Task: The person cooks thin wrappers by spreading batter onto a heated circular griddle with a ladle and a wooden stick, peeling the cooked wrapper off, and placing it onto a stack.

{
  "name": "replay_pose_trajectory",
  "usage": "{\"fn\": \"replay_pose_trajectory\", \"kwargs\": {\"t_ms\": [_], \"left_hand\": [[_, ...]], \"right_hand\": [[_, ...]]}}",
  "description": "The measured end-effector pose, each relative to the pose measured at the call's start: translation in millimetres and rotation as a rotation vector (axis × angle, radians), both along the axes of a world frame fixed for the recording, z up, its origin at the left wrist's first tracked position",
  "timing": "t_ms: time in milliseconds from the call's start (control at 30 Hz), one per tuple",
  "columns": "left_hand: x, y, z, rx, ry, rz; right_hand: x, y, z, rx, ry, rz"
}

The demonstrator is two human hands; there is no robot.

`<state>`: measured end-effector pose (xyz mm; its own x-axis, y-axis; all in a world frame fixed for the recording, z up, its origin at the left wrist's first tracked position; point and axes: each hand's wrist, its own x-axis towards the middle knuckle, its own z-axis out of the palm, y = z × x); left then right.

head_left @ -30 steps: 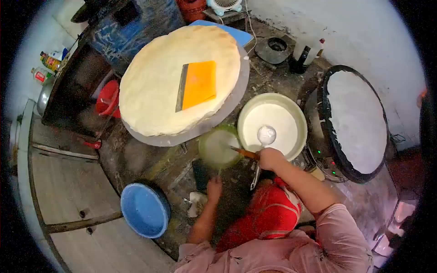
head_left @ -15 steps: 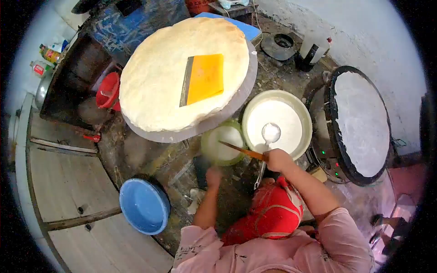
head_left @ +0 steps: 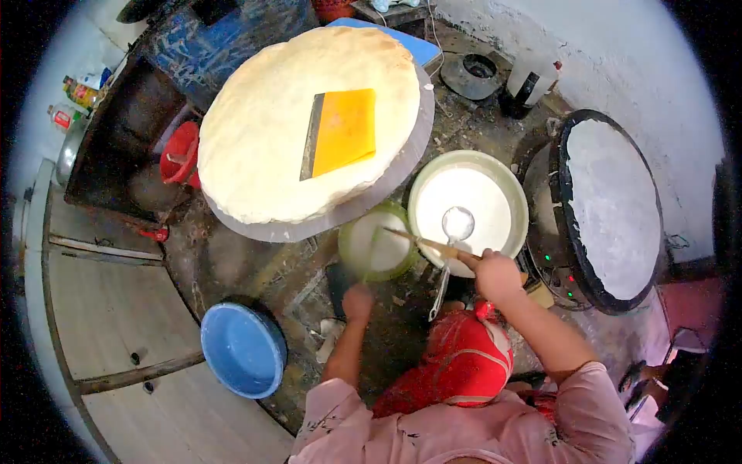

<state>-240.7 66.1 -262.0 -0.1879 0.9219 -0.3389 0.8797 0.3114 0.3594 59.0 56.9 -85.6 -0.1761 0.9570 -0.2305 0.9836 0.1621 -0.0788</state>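
Observation:
My right hand (head_left: 497, 276) is closed on the handle of a wooden spatula (head_left: 437, 246), whose thin end reaches left over a small green bowl (head_left: 403, 263). Closed and blurred, my left hand (head_left: 358, 300) is just below that bowl; what it grips is too small to name. White batter fills a larger pale bowl (head_left: 519, 193) beside the small one, and a metal ladle (head_left: 457, 223) lies in it. Above them, a yellow scraper (head_left: 344, 130) rests on a thick stack of round flatbreads (head_left: 255, 131). To the right is a round griddle (head_left: 614, 209) covered by a white sheet.
A blue basin (head_left: 243, 349) stands at lower left, near wooden cabinets (head_left: 124, 309). Farther back are a red basket (head_left: 180, 153), a black round stand (head_left: 471, 76) and a bottle (head_left: 529, 83). Part of a person (head_left: 676, 379) shows at the far right edge.
My right hand has shifted slightly right and down with the wooden spatula. My left hand has moved a little up from its earliest position and stays near the small bowl.

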Motion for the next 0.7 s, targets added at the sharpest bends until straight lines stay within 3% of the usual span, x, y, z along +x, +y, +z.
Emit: {"fn": "replay_pose_trajectory", "kwargs": {"t_ms": [100, 167, 200, 300, 333, 433, 467, 500, 567, 633, 700], "left_hand": [[4.7, -3.3, 12.9, 0.115, 0.109, -0.073], [3.9, -4.2, 14.4, 0.084, 0.147, -0.115], [3.5, -3.5, 16.2, 0.057, 0.187, -0.153], [-0.3, -17.4, 28.1, 0.017, 0.184, -0.130], [-6.4, -28.0, 28.6, 0.013, 0.193, -0.131], [-16.3, -54.7, 38.0, 0.138, 0.012, -0.233], [-8.7, -60.8, 51.1, 0.096, -0.083, -0.159], [-1.7, -64.9, 57.1, 0.053, -0.181, -0.083], [7.6, -67.4, 47.1, 0.079, -0.205, -0.112], [11.2, -67.0, 25.6, 0.134, -0.257, -0.167], [-1.8, -53.6, -43.3, 0.061, -0.307, -0.085]], "right_hand": [[2.0, -3.2, 4.7, -0.077, 0.043, -0.048], [-3.9, -1.7, -3.6, -0.404, 0.095, 0.016], [-8.1, 0.6, -5.9, -0.403, 0.096, 0.015], [-24.5, 12.5, -18.9, -0.157, 0.248, -0.112], [-23.4, 16.1, -44.5, -0.143, 0.143, -0.063], [-31.9, 26.5, -50.1, -0.113, 0.175, -0.082], [-33.0, 23.1, -62.9, 0.085, 0.096, 0.004], [-33.6, 23.9, -65.4, 0.085, 0.098, 0.004], [-34.5, 24.2, -67.1, 0.037, -0.057, 0.080], [-35.4, 21.7, -58.9, 0.020, -0.035, 0.083], [-32.6, 19.0, -53.0, -0.055, -0.027, 0.079]]}}
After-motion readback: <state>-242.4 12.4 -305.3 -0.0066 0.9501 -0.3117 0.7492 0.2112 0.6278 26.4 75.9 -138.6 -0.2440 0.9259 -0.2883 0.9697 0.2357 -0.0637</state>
